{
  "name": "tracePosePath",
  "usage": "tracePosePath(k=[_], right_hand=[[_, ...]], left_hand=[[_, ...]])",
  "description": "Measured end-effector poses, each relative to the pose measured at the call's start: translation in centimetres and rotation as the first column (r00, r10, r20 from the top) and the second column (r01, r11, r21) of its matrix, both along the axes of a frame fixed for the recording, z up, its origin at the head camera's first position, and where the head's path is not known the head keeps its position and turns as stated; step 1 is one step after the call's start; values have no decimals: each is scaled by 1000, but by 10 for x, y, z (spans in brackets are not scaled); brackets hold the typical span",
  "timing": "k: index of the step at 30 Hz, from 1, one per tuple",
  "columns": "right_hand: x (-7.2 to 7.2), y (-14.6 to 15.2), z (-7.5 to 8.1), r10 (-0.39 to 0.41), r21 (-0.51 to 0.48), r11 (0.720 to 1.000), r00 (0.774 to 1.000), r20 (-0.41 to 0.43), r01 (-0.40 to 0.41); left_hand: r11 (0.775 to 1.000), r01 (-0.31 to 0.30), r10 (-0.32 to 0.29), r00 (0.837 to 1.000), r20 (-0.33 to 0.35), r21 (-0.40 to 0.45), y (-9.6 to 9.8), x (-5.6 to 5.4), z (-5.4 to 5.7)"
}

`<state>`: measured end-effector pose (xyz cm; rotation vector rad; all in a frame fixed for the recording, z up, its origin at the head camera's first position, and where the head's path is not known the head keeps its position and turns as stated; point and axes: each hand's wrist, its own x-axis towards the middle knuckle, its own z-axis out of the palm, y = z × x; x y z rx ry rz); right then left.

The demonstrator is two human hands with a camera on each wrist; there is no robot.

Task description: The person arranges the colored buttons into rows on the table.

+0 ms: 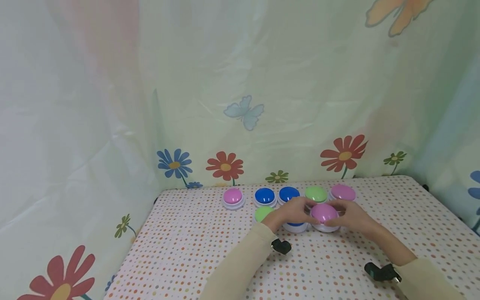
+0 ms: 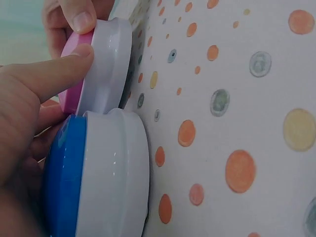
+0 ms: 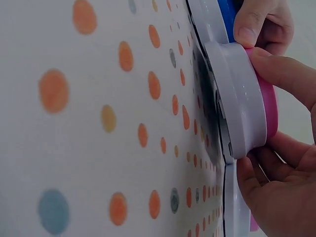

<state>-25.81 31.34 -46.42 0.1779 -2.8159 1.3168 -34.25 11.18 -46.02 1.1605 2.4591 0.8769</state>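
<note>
Both hands hold one pink dome push button (image 1: 324,213) with a white base, at the right of the front row. My left hand (image 1: 298,210) grips its left side, with the thumb at the edge of the pink dome (image 2: 73,94). From the other side my right hand (image 1: 354,216) holds it, thumb on the dome's edge and fingers curled at the white base (image 3: 242,103). A dark gap shows under that base in the right wrist view. Just left of it stands a blue push button (image 2: 64,182), partly hidden under the left hand in the head view.
A green button (image 1: 263,213) is left of the blue one. Behind runs a row: a pink button (image 1: 233,196), two blue buttons (image 1: 264,196) (image 1: 288,194), a green button (image 1: 316,193) and another pink button (image 1: 343,192). The table has a dotted cloth (image 1: 195,246); flowered curtains surround it.
</note>
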Motion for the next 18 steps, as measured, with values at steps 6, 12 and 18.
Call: tracePosePath(k=[6, 12, 18], right_hand=[[-1, 0, -2, -8, 14, 1000, 1000, 30, 8], [0, -3, -2, -8, 3, 1000, 1000, 28, 8], [1, -5, -3, -4, 1, 1000, 999, 32, 4]], left_hand=[[999, -17, 16, 1000, -24, -34, -1, 2, 2], [1000, -1, 0, 999, -50, -30, -1, 0, 3], [1000, -2, 0, 997, -74, -23, -3, 1, -1]])
